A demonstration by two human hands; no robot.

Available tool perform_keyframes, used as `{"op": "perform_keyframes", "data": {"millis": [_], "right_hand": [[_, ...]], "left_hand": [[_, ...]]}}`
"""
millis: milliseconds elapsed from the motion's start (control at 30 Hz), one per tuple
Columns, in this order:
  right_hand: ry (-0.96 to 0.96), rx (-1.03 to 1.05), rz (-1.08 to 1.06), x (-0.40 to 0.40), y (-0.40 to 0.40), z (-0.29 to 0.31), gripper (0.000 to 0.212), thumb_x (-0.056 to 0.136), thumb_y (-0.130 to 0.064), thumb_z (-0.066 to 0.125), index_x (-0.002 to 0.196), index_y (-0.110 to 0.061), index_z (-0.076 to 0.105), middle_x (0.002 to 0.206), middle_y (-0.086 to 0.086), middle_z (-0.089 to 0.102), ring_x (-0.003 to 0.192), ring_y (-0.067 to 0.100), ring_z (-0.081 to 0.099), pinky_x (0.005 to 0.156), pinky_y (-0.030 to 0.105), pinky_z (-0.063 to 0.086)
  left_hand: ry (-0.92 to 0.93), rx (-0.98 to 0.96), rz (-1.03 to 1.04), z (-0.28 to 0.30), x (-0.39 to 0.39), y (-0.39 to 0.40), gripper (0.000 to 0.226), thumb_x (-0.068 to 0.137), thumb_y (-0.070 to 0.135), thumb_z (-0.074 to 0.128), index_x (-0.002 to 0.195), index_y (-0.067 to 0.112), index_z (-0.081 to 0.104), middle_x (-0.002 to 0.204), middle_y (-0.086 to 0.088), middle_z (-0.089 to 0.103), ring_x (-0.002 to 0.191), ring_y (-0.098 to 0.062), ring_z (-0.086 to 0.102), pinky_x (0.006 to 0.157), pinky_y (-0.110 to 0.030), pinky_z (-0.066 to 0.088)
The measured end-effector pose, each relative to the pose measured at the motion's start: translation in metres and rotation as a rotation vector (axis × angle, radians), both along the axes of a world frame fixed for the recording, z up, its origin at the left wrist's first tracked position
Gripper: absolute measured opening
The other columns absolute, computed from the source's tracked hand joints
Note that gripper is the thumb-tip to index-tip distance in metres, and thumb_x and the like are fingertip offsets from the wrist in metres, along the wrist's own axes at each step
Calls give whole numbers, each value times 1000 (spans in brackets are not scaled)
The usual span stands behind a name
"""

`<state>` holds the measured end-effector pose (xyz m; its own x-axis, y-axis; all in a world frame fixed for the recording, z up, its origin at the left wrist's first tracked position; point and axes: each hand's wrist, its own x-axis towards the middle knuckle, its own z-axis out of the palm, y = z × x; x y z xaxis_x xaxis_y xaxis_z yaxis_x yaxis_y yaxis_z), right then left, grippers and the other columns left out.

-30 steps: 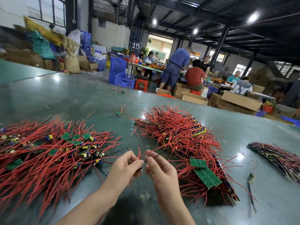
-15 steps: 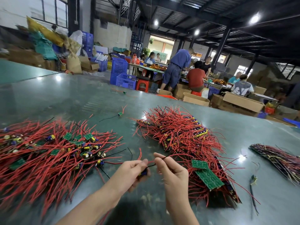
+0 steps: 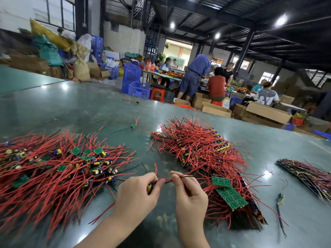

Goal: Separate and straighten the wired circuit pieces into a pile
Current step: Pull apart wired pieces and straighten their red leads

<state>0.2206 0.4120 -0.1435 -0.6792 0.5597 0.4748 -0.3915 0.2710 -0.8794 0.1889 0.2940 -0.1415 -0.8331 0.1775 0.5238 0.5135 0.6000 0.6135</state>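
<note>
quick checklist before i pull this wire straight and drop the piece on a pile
1. Left hand grips the circuit piece: ok.
2. Right hand pinches its wires: ok.
3. Wires between the hands free of other pieces: cannot tell, loose red ends cross nearby.
4. Left pile within reach: ok.
5. Right pile beside the right hand, risk of snagging: cannot tell.
6. Bare table under the hands: ok.

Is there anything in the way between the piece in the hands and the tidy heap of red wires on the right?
Nothing visible. The left hand and right hand hold the wired piece right beside the stacked pile, with only bare table below.
</note>
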Motion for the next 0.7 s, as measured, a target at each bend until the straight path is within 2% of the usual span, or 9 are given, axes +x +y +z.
{"op": "perform_keyframes", "data": {"millis": [33,100,200,267,333,433,533,633,700], "right_hand": [[-19,-66,15,0,1,0,21,82,-1,67,74,-17,77,71,-3,69,66,1,60,64,9,42],[-86,-323,76,-3,3,-1,19,84,-5,65,75,-16,78,59,-6,60,56,2,49,56,10,39],[-154,-588,194,-5,6,3,16,83,-6,64,77,-10,78,59,-5,59,51,1,48,50,11,42],[-161,-550,180,-5,12,5,19,82,-6,64,74,-16,78,61,-4,61,52,3,48,48,12,41],[-164,-409,122,-4,17,6,18,82,-10,65,77,-21,77,61,-5,60,57,9,46,47,14,39],[-148,-288,93,-2,21,5,16,82,-13,66,81,-26,77,60,-7,61,60,12,48,46,15,40],[-147,-359,155,-3,19,4,13,77,-24,66,83,-29,77,60,-8,61,57,5,49,47,13,40],[-142,-490,141,-5,22,3,18,85,-16,63,81,-25,78,58,-7,60,51,1,49,47,10,39],[-155,-435,77,-5,26,2,20,88,-11,61,79,-19,78,56,-6,59,49,1,50,44,13,40]], "left_hand": [[15,8,-5,-1,-1,0,29,82,44,66,62,24,57,38,6,35,50,-18,53,43,-16,20],[23,38,-42,-2,-2,1,32,84,51,59,65,25,58,39,8,39,56,-16,52,43,-14,20],[17,90,-89,-1,1,1,32,80,57,46,70,30,59,45,15,48,60,-7,54,46,-14,28],[-11,111,-71,-1,0,-1,23,83,54,51,77,34,61,49,19,51,68,-8,58,51,-14,30],[-48,71,-40,0,-3,-4,20,86,48,58,76,32,63,49,15,50,68,-11,60,54,-22,30],[-63,-5,-35,0,-4,-4,19,86,46,58,77,31,67,55,11,57,69,-11,61,51,-17,29],[-54,-20,-41,-3,-5,-3,20,87,48,56,81,33,68,68,9,67,73,-11,62,57,-23,36],[3,-58,-28,-5,-9,-5,36,85,56,43,79,28,65,64,5,65,70,-14,62,56,-27,34],[36,-87,-53,-7,-9,-5,40,80,58,39,76,27,64,60,6,63,65,-13,61,54,-26,35]]}}
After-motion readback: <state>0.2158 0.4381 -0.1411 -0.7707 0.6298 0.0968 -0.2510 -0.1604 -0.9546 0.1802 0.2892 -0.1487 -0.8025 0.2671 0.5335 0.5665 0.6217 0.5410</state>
